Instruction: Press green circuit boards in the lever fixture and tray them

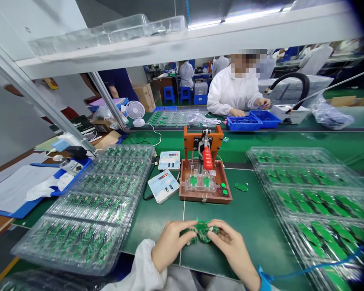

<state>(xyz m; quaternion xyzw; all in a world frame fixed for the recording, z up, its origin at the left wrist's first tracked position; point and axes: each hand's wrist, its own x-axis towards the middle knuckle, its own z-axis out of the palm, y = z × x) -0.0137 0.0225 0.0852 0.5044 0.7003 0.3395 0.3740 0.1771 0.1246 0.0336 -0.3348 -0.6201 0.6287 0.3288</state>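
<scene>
Near the front edge of the green table, my left hand (172, 241) and my right hand (233, 247) pinch green circuit boards (204, 232) between thumb and fingers. The boards sit close together, and the fingertips hide part of them. Beyond my hands stands a wooden test fixture (205, 197) with a red-handled toggle clamp (207, 158). Two green pieces show in its clear plate (199, 186). Two white counter boxes (163, 186) with red digits lie left of the fixture. A loose green circuit board (241, 187) rests to its right.
A clear tray stack (87, 214) of green boards lies left, another tray stack (309, 202) right. A blue wrist cord (315, 266) runs rightward from my wrist. Across the bench a person in white (235, 95) works at blue bins (244, 123). A shelf (170, 44) spans overhead.
</scene>
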